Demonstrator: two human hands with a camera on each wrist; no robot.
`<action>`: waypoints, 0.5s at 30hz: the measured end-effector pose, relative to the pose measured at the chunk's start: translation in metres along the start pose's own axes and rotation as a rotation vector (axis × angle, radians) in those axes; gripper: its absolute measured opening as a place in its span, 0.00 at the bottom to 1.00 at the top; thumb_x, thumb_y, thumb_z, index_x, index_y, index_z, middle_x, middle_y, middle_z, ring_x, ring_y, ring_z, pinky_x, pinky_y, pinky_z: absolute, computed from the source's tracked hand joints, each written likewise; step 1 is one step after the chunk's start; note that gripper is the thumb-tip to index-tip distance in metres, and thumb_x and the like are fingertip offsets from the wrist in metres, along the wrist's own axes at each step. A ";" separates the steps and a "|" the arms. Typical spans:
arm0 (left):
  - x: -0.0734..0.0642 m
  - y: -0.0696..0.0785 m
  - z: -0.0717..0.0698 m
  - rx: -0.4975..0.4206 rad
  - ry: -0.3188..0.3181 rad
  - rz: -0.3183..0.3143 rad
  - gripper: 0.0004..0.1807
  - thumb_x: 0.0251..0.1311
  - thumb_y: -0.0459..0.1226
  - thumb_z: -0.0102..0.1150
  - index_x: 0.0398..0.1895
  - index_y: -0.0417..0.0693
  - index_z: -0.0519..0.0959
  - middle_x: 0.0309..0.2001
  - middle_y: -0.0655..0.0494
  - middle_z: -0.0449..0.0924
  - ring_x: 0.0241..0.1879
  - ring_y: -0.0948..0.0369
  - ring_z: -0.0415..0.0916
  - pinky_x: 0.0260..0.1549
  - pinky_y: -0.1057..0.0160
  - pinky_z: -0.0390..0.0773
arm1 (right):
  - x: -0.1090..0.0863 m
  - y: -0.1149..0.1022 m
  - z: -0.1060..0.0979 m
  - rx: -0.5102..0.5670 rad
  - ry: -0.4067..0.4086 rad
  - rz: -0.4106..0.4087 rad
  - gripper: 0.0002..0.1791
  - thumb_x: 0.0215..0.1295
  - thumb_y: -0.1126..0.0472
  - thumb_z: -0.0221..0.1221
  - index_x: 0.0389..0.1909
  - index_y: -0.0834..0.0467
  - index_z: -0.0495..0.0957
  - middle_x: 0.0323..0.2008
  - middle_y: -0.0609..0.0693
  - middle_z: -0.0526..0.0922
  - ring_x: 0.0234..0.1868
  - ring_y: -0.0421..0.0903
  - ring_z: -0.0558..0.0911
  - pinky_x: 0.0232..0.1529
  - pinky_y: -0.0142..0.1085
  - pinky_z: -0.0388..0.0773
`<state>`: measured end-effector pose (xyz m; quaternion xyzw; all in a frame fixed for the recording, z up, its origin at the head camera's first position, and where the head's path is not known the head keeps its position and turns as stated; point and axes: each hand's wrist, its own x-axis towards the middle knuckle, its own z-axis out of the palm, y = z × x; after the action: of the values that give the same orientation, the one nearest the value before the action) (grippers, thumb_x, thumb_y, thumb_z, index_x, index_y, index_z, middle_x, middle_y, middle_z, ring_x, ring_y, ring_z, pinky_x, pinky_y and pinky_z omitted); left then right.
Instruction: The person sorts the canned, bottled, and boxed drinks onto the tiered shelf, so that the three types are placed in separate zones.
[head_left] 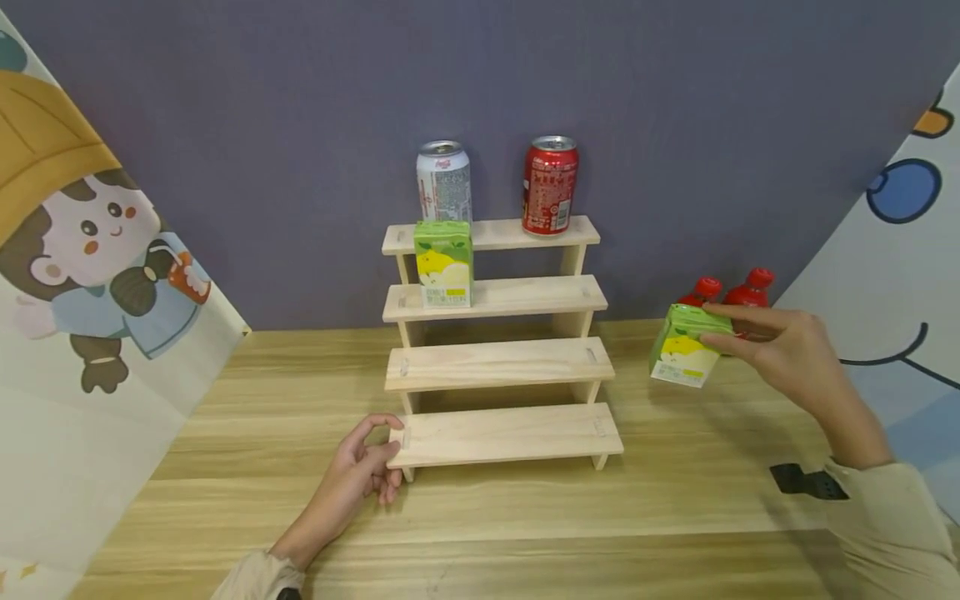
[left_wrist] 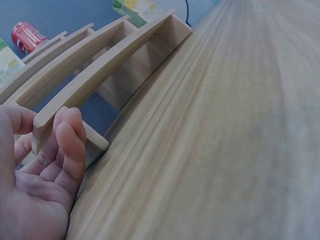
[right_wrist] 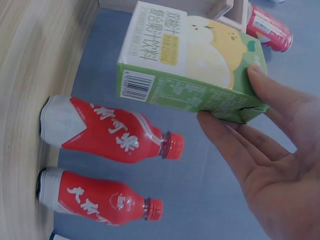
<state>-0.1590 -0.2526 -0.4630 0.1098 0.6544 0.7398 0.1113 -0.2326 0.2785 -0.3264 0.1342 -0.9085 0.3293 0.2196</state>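
My right hand point(head_left: 787, 358) pinches the top of a green and white juice carton point(head_left: 686, 350) with yellow fruit on it. The carton hangs in the air right of the wooden step shelf point(head_left: 502, 437), slightly tilted. In the right wrist view, thumb and fingers point(right_wrist: 270, 90) hold the upper end of this juice carton point(right_wrist: 185, 65). At the shelf's front left corner, my left hand point(head_left: 367, 462) grips the end of the lowest step. The left wrist view has this left hand point(left_wrist: 45, 165) with its fingers around the end of the board point(left_wrist: 95, 75).
A matching juice carton point(head_left: 444, 265) stands at the left of the second step from the top. On the top step are a white can point(head_left: 444, 183) and a red can point(head_left: 551, 185). Two red-capped bottles point(right_wrist: 112, 130) stand on the table by the back wall, behind my right hand.
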 end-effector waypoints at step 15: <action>0.001 -0.001 0.000 0.002 0.000 -0.010 0.20 0.75 0.38 0.49 0.62 0.39 0.61 0.21 0.52 0.79 0.17 0.60 0.75 0.16 0.68 0.76 | 0.009 -0.022 0.005 0.033 0.160 -0.221 0.25 0.45 0.71 0.76 0.47 0.53 0.88 0.36 0.20 0.81 0.20 0.25 0.75 0.15 0.22 0.65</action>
<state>-0.1598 -0.2524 -0.4643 0.1066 0.6558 0.7384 0.1149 -0.2331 0.2579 -0.3130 0.2103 -0.8621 0.3279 0.3240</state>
